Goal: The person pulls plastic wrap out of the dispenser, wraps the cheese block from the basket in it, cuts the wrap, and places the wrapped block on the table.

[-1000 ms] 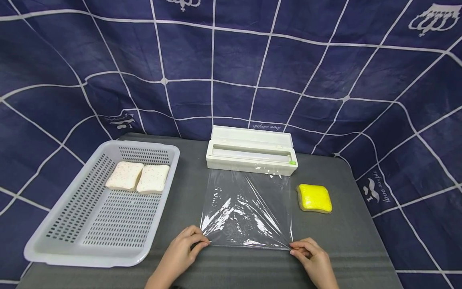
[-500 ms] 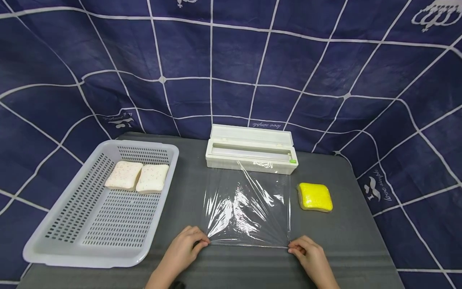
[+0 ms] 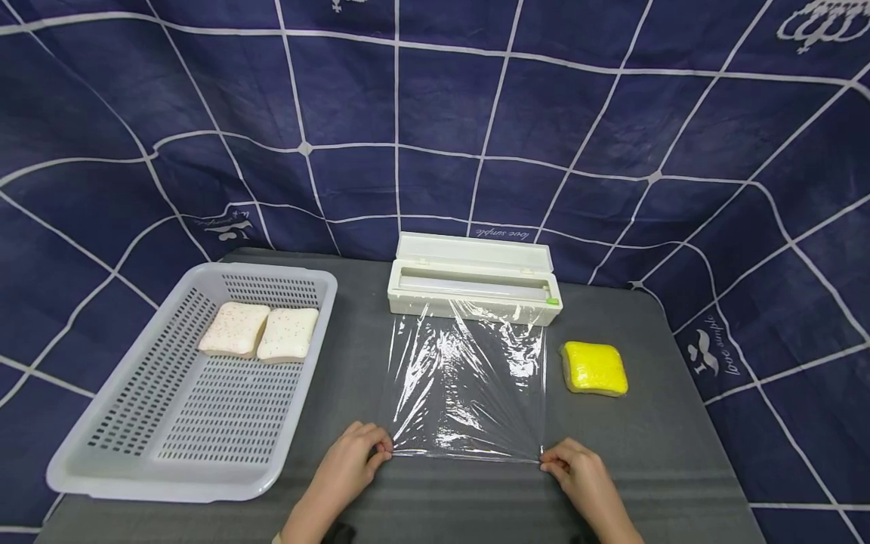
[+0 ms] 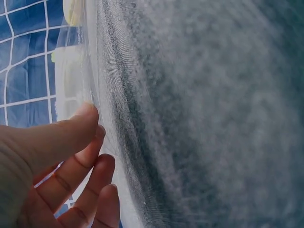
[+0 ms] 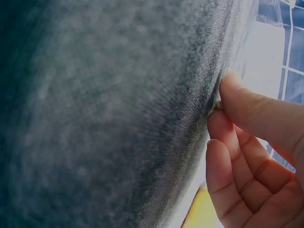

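A sheet of clear plastic wrap (image 3: 469, 385) stretches from the front of a white wrap dispenser box (image 3: 469, 308), whose lid stands raised and whose roll shows inside. My left hand (image 3: 352, 462) pinches the sheet's near left corner between thumb and forefinger. At the near right corner my right hand (image 3: 579, 472) does the same. In the left wrist view the thumb and forefinger of the left hand (image 4: 71, 156) meet on the film. The right wrist view has the right hand (image 5: 256, 152) pinching a gathered bit of film.
To the right of the sheet lies a yellow block (image 3: 594, 369) with a shiny wrapped surface. A grey perforated basket (image 3: 272, 472) stands at the left, holding two white speckled bread-like slices (image 3: 234, 330). A blue gridded cloth (image 3: 442, 113) hangs behind the grey table (image 3: 435, 506).
Both hands keep their pinch on the film and have shifted very slightly away from the body. The glare and creases across the sheet have changed, with bright streaks now reaching up near the box.
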A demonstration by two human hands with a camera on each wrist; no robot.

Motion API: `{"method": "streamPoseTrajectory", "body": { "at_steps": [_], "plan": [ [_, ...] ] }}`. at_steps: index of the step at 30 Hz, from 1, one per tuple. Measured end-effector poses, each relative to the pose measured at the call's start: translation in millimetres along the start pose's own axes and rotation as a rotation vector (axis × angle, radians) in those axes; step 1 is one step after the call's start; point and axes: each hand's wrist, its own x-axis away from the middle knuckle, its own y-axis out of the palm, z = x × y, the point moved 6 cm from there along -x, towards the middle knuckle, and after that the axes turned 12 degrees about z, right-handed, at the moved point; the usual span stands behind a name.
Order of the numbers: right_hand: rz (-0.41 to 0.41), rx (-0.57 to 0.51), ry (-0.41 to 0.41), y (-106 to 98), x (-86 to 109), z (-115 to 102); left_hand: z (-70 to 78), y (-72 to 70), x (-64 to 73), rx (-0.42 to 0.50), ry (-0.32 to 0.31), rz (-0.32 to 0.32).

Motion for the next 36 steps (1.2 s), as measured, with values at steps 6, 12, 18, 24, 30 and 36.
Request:
{"method": "streamPoseTrajectory", "body": {
  "at_steps": [6, 12, 18, 24, 30, 36],
  "plan": [
    [-0.017, 0.037, 0.001, 0.7, -2.9, -0.2, 1.2, 2.8, -2.8, -0.039, -0.003, 0.016],
    [0.015, 0.057, -0.033, -1.1, -5.3, -1.9, 3.2, 4.3, -4.6, -0.060, -0.012, 0.014],
    [0.020, 0.073, -0.030, -1.2, -6.8, -2.4, 3.4, 3.5, -5.5, -0.071, -0.023, 0.018],
    [0.015, 0.073, -0.020, -1.1, -7.1, -1.7, 3.2, 2.5, -5.7, -0.069, -0.022, 0.034],
    [0.037, 0.044, -0.024, -0.4, -6.8, -1.8, 2.7, 2.8, -5.9, -0.076, -0.012, 0.051],
    [0.070, 0.010, 0.067, -1.6, -5.2, 0.8, 1.8, 3.9, -5.1, -0.080, -0.020, 0.026]
  ]
}}
